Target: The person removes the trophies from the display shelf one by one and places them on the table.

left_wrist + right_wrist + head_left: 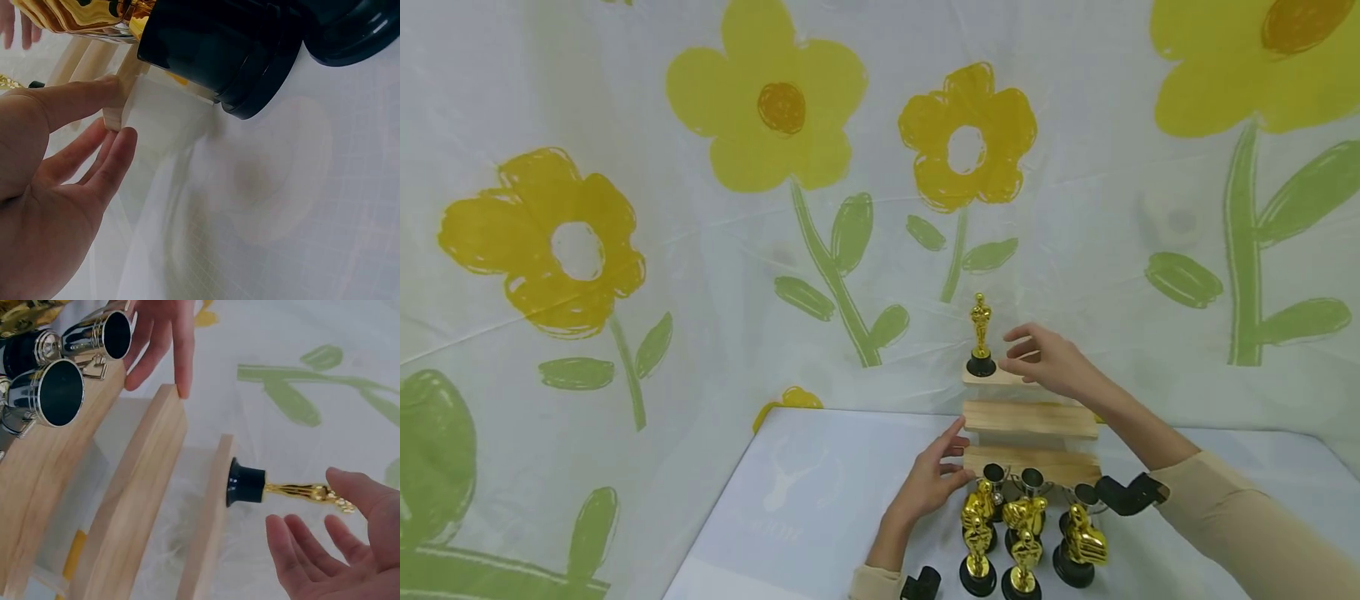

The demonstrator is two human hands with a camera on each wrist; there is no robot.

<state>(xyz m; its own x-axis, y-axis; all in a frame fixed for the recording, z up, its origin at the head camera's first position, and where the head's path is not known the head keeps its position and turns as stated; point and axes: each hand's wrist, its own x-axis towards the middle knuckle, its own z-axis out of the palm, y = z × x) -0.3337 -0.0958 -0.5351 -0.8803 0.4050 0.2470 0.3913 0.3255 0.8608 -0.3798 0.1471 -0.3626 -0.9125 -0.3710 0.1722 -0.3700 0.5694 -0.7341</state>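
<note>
A gold figurine trophy (pixel 981 329) with a black base stands upright at the left end of the top tier of a wooden tiered stand (pixel 1030 417). Beside it is my right hand (pixel 1051 360), fingers parted and loosely bent, with a visible gap to the trophy. In the right wrist view, thumb and fingers of the right hand (pixel 337 550) spread near the figurine's head (pixel 340 501). My left hand (pixel 928 475) is at the stand's left end. In the left wrist view its thumb and fingers pinch a board end (pixel 119 106).
Several gold trophies (pixel 1026 560) on black bases stand in front of the stand, with silver cup trophies (pixel 1032 482) behind them near the lowest tier. A white table (pixel 790 492) lies underneath. Behind hangs a white flower-print cloth (pixel 715 250).
</note>
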